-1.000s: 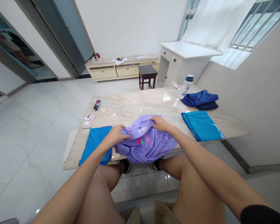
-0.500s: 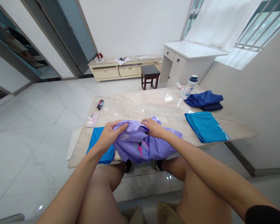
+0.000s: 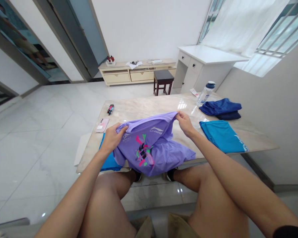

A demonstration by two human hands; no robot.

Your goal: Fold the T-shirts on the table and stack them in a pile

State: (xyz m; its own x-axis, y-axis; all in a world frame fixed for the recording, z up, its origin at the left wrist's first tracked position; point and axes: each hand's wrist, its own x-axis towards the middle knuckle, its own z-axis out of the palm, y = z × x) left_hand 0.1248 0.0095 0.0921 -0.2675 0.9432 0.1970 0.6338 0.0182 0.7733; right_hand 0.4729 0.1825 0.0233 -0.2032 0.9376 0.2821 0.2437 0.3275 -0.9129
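Observation:
A lilac sports shirt (image 3: 151, 147) with a pink and green print hangs stretched between both my hands above the near edge of the marble table (image 3: 149, 107). My left hand (image 3: 113, 137) is closed on its left shoulder. My right hand (image 3: 185, 123) pinches the right shoulder, raised a little higher. The shirt's lower part droops over the table edge toward my knees. A folded bright blue shirt (image 3: 109, 162) lies partly hidden under my left hand and the lilac cloth.
On the table lie a folded turquoise shirt (image 3: 222, 135), dark blue folded clothes (image 3: 221, 108), a water bottle (image 3: 206, 93), a pink phone (image 3: 102, 125) and pens (image 3: 110, 109). Beyond stand a dark stool (image 3: 163, 79), a white desk (image 3: 203, 64) and a low cabinet (image 3: 136, 71).
My hands moved apart and lifted, spreading the bunched lilac shirt out so its printed front shows. The view shifted slightly.

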